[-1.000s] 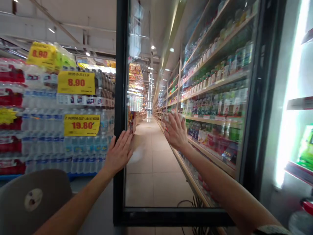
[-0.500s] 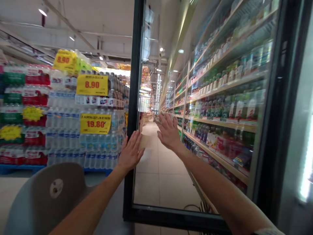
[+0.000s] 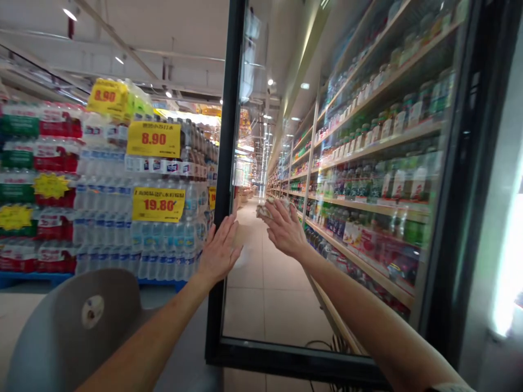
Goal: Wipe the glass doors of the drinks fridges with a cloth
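Observation:
A glass door (image 3: 265, 310) in a black frame stands swung open in front of me. My left hand (image 3: 220, 246) lies flat with fingers stretched out on the left upright of the frame, its fingertips pointing up. Against the glass, my right hand (image 3: 286, 230) presses a light, patterned cloth (image 3: 262, 211) under its fingers. Most of the cloth is hidden by that hand; its edges show at the left and above the fingers.
Shelves of bottled drinks (image 3: 368, 136) show in the glass on the right. Stacked bottle packs (image 3: 106, 218) with yellow price signs (image 3: 153, 139) stand on blue pallets at left. A grey chair-like shell (image 3: 98, 305) is at lower left. A bright light strip (image 3: 506, 272) edges the right.
My right hand has slid a little down the glass with the cloth. My left hand stays on the door frame. The view has shifted slightly.

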`<state>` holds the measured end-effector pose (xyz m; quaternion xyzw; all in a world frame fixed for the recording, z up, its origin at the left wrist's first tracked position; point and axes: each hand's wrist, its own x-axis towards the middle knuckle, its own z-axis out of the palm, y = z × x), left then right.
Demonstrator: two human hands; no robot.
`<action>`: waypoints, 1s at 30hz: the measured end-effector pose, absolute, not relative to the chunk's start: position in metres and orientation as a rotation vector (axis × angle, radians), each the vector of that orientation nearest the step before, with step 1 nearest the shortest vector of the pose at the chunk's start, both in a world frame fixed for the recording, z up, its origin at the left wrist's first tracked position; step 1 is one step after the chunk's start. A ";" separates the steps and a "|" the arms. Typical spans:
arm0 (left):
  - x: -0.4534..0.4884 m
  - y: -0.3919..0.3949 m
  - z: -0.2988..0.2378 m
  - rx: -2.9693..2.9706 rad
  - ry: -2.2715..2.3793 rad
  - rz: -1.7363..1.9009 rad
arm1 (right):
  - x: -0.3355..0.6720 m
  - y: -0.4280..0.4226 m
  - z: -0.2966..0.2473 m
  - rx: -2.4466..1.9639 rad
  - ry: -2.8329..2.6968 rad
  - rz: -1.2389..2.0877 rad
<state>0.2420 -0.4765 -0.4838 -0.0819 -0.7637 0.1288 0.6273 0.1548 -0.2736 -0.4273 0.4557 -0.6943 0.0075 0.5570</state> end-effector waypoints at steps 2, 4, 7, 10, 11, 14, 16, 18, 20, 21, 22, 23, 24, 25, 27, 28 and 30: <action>0.242 -0.474 -0.483 -0.166 -1.740 0.312 | 0.158 -0.268 -0.436 1.054 -1.644 0.013; 0.241 -0.470 -0.480 -0.136 -1.736 0.319 | 0.160 -0.259 -0.467 1.179 -1.614 -0.094; 0.239 -0.461 -0.465 -0.129 -1.756 0.303 | 0.156 -0.240 -0.504 1.430 -1.498 -0.315; 0.232 -0.448 -0.440 -0.165 -1.772 0.259 | 0.147 -0.225 -0.474 1.273 -1.466 -0.240; 0.228 -0.443 -0.432 -0.160 -1.763 0.230 | 0.144 -0.222 -0.450 1.134 -1.468 -0.147; 0.217 -0.429 -0.411 -0.108 -1.729 0.131 | 0.139 -0.217 -0.372 0.778 -1.548 0.092; 0.212 -0.422 -0.405 -0.080 -1.718 0.083 | 0.140 -0.215 -0.345 0.643 -1.566 0.190; 0.211 -0.418 -0.404 -0.065 -1.716 0.062 | 0.145 -0.213 -0.351 0.601 -1.560 0.210; 0.212 -0.416 -0.405 -0.058 -1.710 0.062 | 0.151 -0.211 -0.383 0.676 -1.548 0.132; 0.214 -0.416 -0.406 -0.061 -1.707 0.070 | 0.154 -0.211 -0.401 0.746 -1.538 0.069; 0.215 -0.416 -0.407 -0.064 -1.701 0.081 | 0.156 -0.210 -0.416 0.833 -1.519 0.000; 0.217 -0.416 -0.408 -0.067 -1.691 0.092 | 0.157 -0.209 -0.426 0.911 -1.502 -0.064; 0.218 -0.416 -0.409 -0.070 -1.681 0.103 | 0.158 -0.209 -0.428 0.963 -1.487 -0.107; 0.219 -0.417 -0.409 -0.071 -1.669 0.113 | 0.158 -0.209 -0.422 0.973 -1.479 -0.118; 0.219 -0.417 -0.410 -0.073 -1.646 0.125 | 0.158 -0.211 -0.391 0.868 -1.490 -0.042; 0.219 -0.417 -0.410 -0.077 -1.637 0.128 | 0.158 -0.213 -0.371 0.782 -1.501 0.025; 0.218 -0.417 -0.410 -0.082 -1.624 0.130 | 0.157 -0.216 -0.337 0.638 -1.512 0.153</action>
